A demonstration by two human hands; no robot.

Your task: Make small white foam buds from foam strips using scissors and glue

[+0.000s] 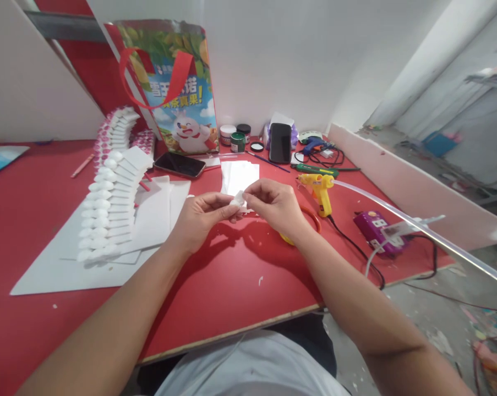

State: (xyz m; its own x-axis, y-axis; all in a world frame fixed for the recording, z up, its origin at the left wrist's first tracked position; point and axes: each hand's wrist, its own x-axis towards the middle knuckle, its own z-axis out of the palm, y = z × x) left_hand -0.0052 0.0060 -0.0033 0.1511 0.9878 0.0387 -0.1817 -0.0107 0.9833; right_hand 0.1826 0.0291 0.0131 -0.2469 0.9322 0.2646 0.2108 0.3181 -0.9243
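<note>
Over the red table (248,269), both hands meet at a small white piece (237,199), thin and folded-looking; its exact kind is hard to make out. My left hand (202,217) pinches it between thumb and fingers from the left. From the right, my right hand (275,203) grips its upper edge with thumb and forefinger. Just behind the hands lies a stack of white paper pieces (240,173). Scissors (313,216) with orange and yellow handles are partly hidden under my right hand and wrist.
On the left, a curved row of white, round-tipped pieces (108,214) rests on white boards (50,269). A phone (180,164), paint jars (237,142) and a printed bag (186,88) stand behind. To the right are a yellow glue gun (321,192) and a purple power strip (374,228) with cables.
</note>
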